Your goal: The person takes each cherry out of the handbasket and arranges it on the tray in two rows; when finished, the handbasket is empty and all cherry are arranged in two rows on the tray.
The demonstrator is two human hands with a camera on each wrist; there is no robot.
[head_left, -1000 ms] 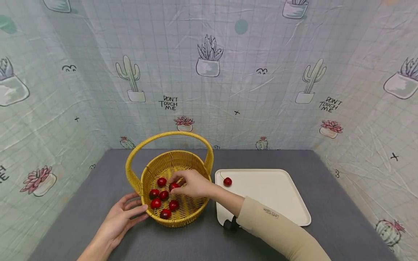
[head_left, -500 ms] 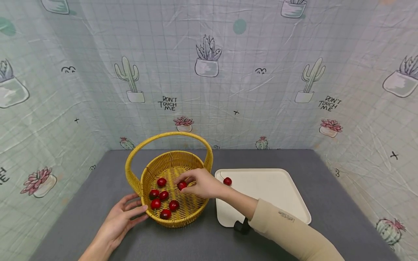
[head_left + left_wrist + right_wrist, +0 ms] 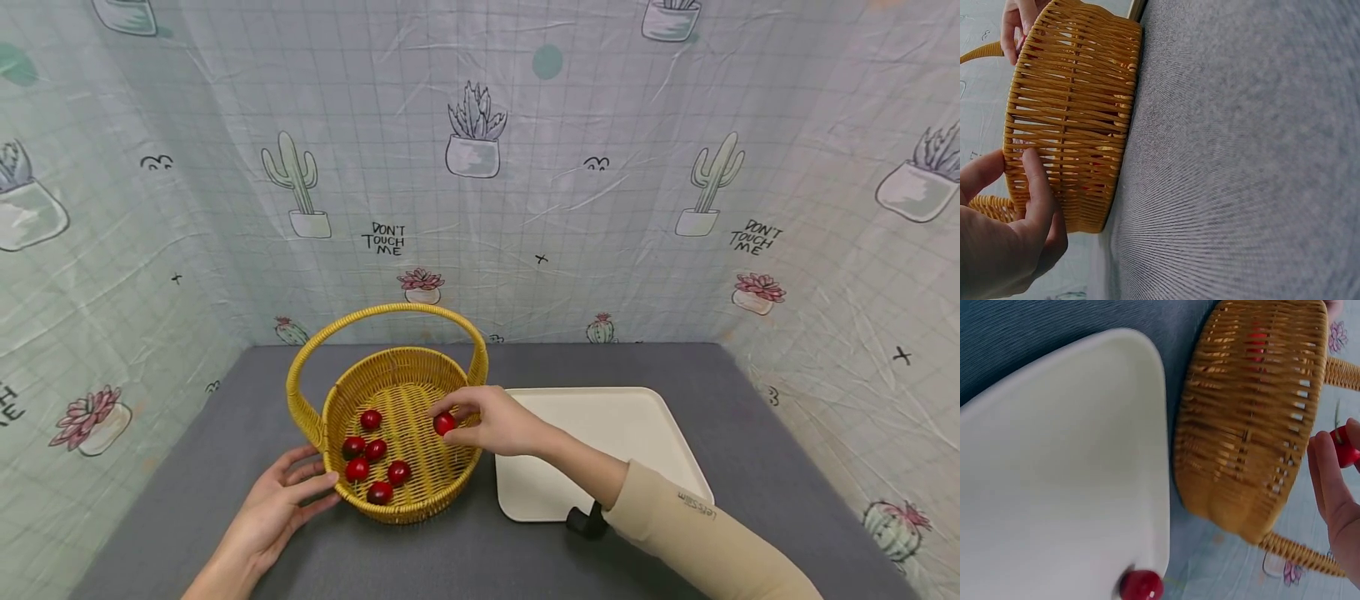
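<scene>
A yellow wicker basket with a tall arched handle stands left of the middle, several red cherries on its floor. My left hand holds the basket's near left rim, thumb at the edge and fingers along the outer wall. Over the basket's right side, my right hand pinches a cherry between thumb and fingers; its stem points up in the right wrist view. One more cherry lies at a corner of the white tray; in the head view my right hand hides it.
To the right of the basket, the white tray lies flat on the grey tabletop, under my right forearm. Cloth walls printed with cacti enclose the back and sides. A black strap piece hangs below my right wrist.
My right hand has moved right with the pinched cherry, from the middle of the basket to near its right rim. The left hand and basket have stayed put.
</scene>
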